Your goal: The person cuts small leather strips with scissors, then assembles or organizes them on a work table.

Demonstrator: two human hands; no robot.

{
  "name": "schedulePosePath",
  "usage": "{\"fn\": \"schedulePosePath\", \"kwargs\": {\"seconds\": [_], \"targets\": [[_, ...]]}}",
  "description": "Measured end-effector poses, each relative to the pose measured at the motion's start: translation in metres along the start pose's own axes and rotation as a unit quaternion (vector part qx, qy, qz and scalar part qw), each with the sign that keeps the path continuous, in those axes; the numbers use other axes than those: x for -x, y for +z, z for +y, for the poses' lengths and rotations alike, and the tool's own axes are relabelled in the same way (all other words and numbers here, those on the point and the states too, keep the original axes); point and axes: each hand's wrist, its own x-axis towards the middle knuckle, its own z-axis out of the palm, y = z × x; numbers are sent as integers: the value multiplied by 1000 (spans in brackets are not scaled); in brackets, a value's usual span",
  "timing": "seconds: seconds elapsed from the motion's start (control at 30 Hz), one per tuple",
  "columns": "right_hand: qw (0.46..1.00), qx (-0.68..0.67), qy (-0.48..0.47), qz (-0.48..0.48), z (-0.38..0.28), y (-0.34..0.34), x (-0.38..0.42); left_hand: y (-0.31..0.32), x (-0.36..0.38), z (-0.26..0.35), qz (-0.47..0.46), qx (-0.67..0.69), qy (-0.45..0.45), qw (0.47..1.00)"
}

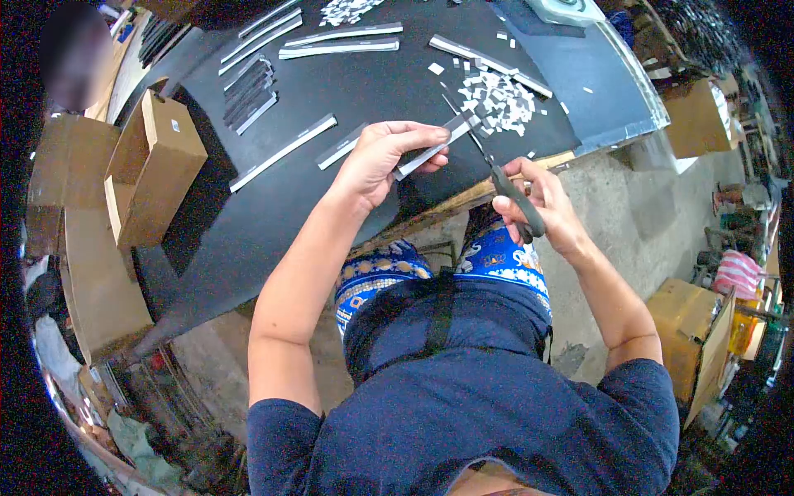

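My left hand [395,157] is closed on a black-and-white strip [423,159], which it holds out over the table's front edge. My right hand [542,202] grips the dark handles of a pair of scissors [518,202]. The scissor blades point away from me and lie around the strip's far end, slightly parted. Just beyond the blades is a pile of small white and black cut pieces [500,101]. Behind that pile rests a longer black-and-white strip [492,66]. Another short strip [341,147] lies beside my left hand.
More strips [284,153] and a bundle of dark strips [250,95] lie on the black tabletop [240,223]. A second heap of pieces [347,10] is at the back. An open cardboard box [161,165] stands at left; cartons [682,335] sit on the floor at right.
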Motion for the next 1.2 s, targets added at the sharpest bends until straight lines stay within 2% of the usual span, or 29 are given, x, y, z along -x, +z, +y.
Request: {"fn": "schedulePosePath", "kwargs": {"seconds": [0.67,1.2], "targets": [[1000,-18,-8,18,1,-1,-5,0,-5,-2,-19,0,-16,1000],[996,-73,27,41,11,-16,-5,6,-32,-7,-50,8,-50,997]]}}
